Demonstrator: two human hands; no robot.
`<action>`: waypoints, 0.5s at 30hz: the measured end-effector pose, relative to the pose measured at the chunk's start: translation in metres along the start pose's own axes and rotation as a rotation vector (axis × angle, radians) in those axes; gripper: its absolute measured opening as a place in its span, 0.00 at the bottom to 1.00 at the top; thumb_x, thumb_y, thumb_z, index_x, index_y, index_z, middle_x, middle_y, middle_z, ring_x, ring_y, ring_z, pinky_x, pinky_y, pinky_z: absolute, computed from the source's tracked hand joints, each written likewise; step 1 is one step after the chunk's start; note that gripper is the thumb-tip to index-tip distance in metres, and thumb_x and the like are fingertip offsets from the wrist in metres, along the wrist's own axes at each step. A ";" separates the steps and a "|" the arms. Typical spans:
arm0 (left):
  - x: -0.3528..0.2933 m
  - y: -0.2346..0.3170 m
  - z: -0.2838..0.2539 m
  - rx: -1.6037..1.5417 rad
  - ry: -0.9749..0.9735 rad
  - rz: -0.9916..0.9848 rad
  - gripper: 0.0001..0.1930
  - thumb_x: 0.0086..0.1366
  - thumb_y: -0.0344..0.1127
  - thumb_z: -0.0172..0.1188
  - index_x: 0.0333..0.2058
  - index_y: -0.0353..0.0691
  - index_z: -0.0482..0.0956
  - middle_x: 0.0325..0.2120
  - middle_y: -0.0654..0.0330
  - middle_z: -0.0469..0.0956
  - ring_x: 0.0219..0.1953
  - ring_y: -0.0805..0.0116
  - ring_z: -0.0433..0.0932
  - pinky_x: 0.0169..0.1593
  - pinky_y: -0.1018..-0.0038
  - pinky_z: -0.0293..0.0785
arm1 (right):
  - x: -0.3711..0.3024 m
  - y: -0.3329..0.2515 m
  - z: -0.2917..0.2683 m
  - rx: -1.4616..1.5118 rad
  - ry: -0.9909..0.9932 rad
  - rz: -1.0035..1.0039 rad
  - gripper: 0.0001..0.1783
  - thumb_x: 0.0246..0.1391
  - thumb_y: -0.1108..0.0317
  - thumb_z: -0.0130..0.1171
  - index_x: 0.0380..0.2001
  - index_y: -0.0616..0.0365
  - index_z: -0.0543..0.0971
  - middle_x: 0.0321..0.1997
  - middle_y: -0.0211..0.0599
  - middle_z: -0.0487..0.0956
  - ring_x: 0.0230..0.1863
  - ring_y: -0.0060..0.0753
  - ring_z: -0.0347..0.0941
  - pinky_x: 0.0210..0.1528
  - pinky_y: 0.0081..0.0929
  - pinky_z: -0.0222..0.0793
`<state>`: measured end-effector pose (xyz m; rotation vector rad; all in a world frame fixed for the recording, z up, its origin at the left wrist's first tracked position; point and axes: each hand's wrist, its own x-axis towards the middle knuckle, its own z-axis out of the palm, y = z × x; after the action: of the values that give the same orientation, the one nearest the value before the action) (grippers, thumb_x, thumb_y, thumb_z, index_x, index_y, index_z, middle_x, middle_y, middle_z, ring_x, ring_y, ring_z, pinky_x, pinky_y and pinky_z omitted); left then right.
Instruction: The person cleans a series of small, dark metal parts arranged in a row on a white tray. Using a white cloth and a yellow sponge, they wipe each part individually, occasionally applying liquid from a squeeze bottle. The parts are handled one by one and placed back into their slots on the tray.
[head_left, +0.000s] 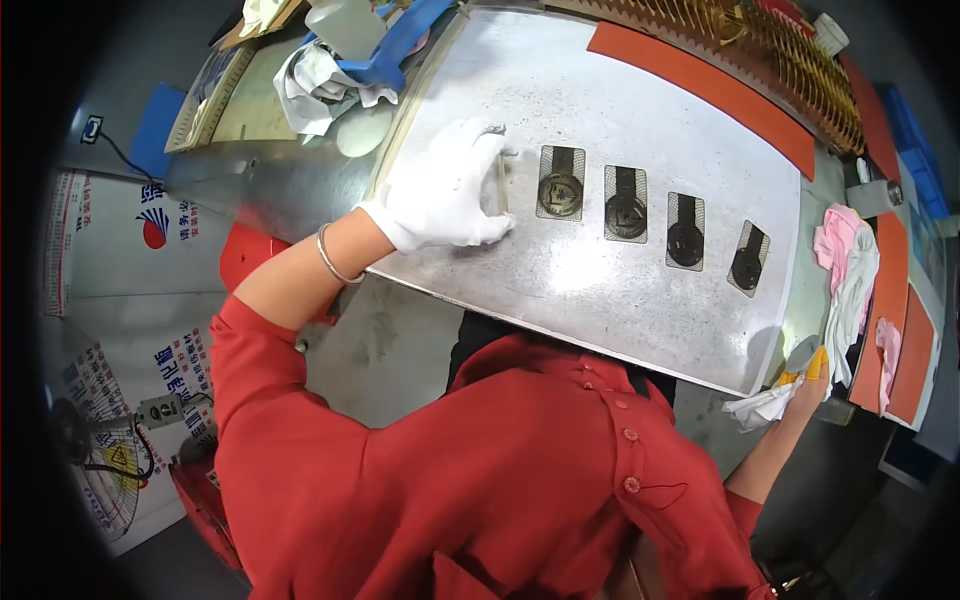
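My left hand point(440, 187), in a white glove, is over the metal plate point(585, 305). Its thumb and fingers curve round a thin, pale-edged flat piece point(503, 187), mostly hidden by the glove. To its right, several dark medal-shaped pieces, each on a rectangle of mesh, lie in a slanting row; the nearest is a round-bodied medal piece point(560, 192). At the plate's right corner is my right hand point(816, 372), with something yellow-orange about it. White cloth point(765, 403) hangs beside it, and its fingers cannot be made out.
An orange-red strip point(710, 90) lies along the far edge, before a rack of gold-coloured ribs point(800, 65). Crumpled cloth point(318, 85) and a blue holder point(400, 45) with a pale bottle point(345, 27) stand far left. Pink and white cloths point(845, 260) lie right.
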<state>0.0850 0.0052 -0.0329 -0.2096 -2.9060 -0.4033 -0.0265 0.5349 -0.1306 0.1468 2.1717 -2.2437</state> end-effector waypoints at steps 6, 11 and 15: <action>-0.025 -0.038 -0.008 -0.126 -0.077 0.053 0.38 0.40 0.39 0.67 0.52 0.37 0.62 0.54 0.45 0.60 0.55 0.49 0.61 0.58 0.63 0.58 | 0.003 0.008 -0.010 0.004 0.075 0.003 0.12 0.58 0.65 0.48 0.43 0.59 0.70 0.33 0.28 0.74 0.30 0.19 0.70 0.29 0.17 0.66; -0.026 -0.066 -0.018 -0.264 -0.149 -0.040 0.43 0.54 0.56 0.57 0.59 0.33 0.52 0.58 0.44 0.55 0.61 0.52 0.54 0.62 0.66 0.51 | 0.006 0.009 -0.020 -0.031 0.045 0.002 0.12 0.59 0.65 0.47 0.42 0.60 0.71 0.33 0.29 0.74 0.30 0.20 0.70 0.29 0.17 0.66; -0.005 -0.046 -0.033 -0.545 -0.311 -0.128 0.29 0.66 0.50 0.39 0.60 0.41 0.52 0.60 0.51 0.54 0.61 0.57 0.55 0.62 0.70 0.52 | 0.005 0.008 -0.013 -0.015 0.031 -0.018 0.13 0.58 0.63 0.49 0.42 0.59 0.71 0.33 0.30 0.74 0.31 0.21 0.70 0.30 0.19 0.67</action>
<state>0.0880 -0.0488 -0.0152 -0.1763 -3.0409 -1.2885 -0.0302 0.5483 -0.1392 0.1645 2.2139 -2.2485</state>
